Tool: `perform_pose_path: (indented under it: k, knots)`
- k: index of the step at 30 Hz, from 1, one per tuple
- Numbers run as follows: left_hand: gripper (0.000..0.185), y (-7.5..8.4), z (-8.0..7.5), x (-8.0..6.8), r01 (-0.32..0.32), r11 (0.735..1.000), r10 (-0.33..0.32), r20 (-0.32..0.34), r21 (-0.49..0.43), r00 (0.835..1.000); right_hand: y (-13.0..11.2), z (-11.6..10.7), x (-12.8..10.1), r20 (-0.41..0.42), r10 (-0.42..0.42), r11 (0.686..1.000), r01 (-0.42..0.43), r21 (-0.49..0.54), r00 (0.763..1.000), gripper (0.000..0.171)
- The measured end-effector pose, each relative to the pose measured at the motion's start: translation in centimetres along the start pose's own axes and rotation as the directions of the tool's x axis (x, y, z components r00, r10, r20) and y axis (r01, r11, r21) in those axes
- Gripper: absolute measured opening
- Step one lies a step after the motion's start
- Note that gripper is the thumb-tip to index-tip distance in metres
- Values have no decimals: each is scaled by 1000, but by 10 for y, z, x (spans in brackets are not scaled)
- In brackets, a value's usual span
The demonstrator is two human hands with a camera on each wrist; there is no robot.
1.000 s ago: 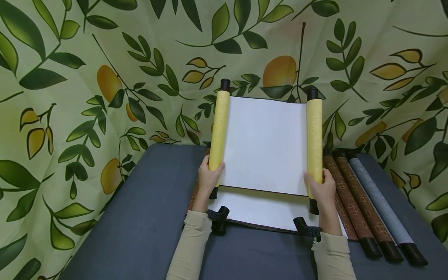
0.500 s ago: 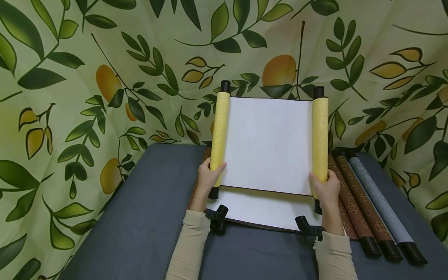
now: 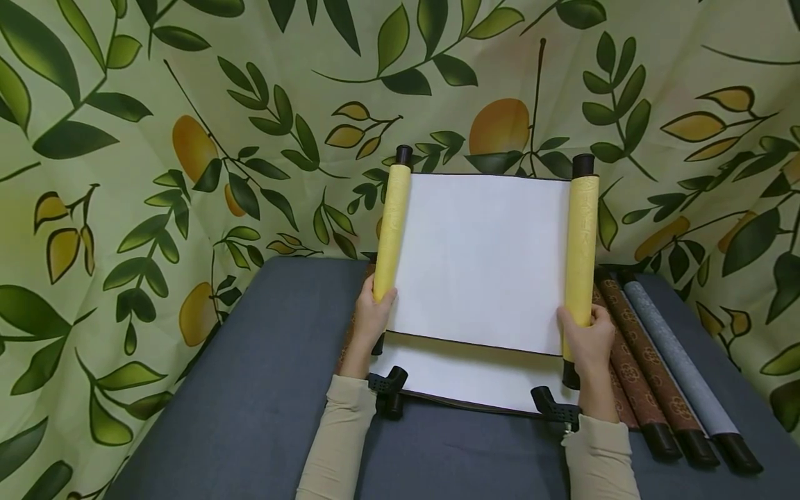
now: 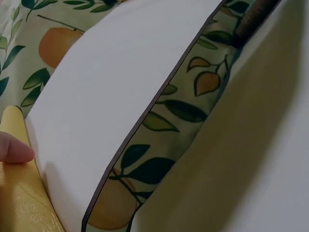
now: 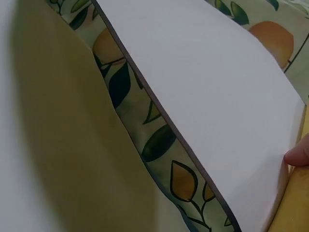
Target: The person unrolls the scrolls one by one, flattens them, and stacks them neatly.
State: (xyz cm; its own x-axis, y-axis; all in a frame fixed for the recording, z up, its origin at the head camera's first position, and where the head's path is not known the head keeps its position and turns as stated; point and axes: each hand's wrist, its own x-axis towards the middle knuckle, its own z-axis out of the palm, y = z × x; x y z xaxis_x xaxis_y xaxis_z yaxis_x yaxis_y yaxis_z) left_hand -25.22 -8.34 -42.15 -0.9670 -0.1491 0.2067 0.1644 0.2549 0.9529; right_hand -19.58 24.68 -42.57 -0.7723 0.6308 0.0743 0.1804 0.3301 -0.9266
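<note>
Between both hands a yellow scroll with black end knobs is held up, its blank white sheet (image 3: 484,260) spread between two rolls. My left hand (image 3: 371,312) grips the left roll (image 3: 391,229) near its lower end, thumb on the front. On the other side my right hand (image 3: 590,340) grips the right roll (image 3: 581,243) low down. In the left wrist view a fingertip (image 4: 17,149) presses on the yellow roll (image 4: 24,203). A thumb tip (image 5: 297,154) lies at the yellow roll's edge in the right wrist view. Below hangs the shadow over another white sheet (image 3: 469,375) lying on the table.
On the blue-grey table (image 3: 262,361), several rolled scrolls lie at the right: brown patterned ones (image 3: 653,368) and a grey-blue one (image 3: 678,354). A brown roll (image 3: 346,340) shows partly behind the left hand. A leaf-and-fruit printed cloth (image 3: 281,125) hangs behind the table.
My right hand has moved to the right with its roll, so more of the white sheet shows between the two rolls. The left hand has stayed nearly in place.
</note>
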Motion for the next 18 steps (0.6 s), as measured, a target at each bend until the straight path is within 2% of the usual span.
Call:
perform_pose_path:
  k: [6, 14, 18]
  knots:
    - [50, 0, 0, 1, -20, 1000, 21, -63, 22, 998, 0, -1, 1, 2, 16, 1000, -16, 7, 1000, 57]
    - [70, -3, -3, 1, 7, 1000, -7, -57, 5, 998, -2, -5, 1, 70, 124, 992, -123, -17, 990, 81]
    - [71, -4, -4, 3, 9, 1000, -9, -63, -7, 998, 0, -7, 3, 87, 115, 993, -112, -34, 990, 82]
